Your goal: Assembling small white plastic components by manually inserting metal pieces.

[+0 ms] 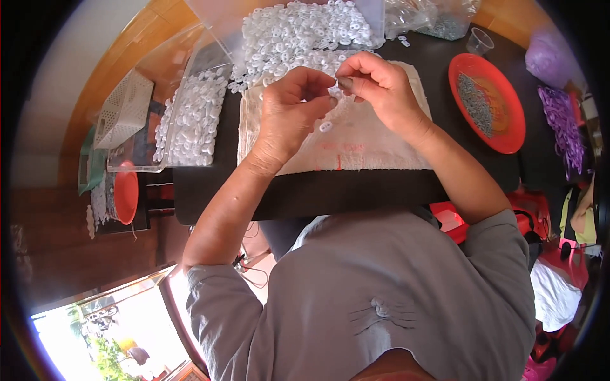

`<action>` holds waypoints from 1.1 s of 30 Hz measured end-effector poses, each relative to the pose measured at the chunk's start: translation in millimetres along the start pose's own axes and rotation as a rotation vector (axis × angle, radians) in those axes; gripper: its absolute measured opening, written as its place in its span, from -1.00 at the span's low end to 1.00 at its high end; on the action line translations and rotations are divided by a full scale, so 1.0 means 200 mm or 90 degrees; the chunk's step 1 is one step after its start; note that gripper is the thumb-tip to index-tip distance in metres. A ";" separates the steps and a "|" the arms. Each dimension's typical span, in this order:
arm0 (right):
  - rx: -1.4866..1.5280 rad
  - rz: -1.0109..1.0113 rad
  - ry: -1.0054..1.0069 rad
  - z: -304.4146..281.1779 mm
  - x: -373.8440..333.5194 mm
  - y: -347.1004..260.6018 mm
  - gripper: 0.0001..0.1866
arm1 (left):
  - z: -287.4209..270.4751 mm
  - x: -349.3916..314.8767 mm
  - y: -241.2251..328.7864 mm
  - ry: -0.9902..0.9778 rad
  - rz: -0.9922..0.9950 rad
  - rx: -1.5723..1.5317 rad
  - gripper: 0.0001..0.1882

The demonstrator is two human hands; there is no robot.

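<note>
Above a folded beige cloth [381, 149], my two hands meet fingertip to fingertip. My left hand [293, 109] is closed in a pinch of thumb and forefinger. My right hand [381, 89] pinches right beside it, thumb against forefinger. Something tiny and pale shows between the fingertips, too small and covered to make out. One small white oval plastic piece [326, 127] with holes lies on the cloth below my left fingers. A large heap of like white pieces [305, 28] spills from a clear bin toward the cloth's far edge.
At left stand a second clear bin [136, 170] of white pieces and a white perforated basket [127, 105]. To the right, a red oval tray [508, 130] holds small grey metal parts, near a clear cup [480, 42], a purple bag [549, 60] and purple strips [562, 127].
</note>
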State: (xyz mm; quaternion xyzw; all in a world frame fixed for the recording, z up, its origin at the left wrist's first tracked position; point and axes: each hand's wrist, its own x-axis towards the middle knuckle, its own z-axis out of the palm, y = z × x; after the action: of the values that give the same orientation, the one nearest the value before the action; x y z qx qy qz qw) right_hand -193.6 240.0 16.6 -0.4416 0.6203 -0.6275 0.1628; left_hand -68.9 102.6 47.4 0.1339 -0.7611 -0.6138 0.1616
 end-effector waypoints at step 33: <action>0.091 0.020 0.089 0.06 -0.01 -0.02 -0.96 | 0.15 0.05 -0.12 0.107 -0.033 -0.412 -0.89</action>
State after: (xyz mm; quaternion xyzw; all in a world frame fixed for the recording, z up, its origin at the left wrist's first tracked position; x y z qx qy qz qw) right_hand -181.3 234.7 17.5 -0.3744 0.5907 -0.6966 0.1602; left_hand -90.8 119.6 19.8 0.1450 -0.5072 -0.8142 0.2426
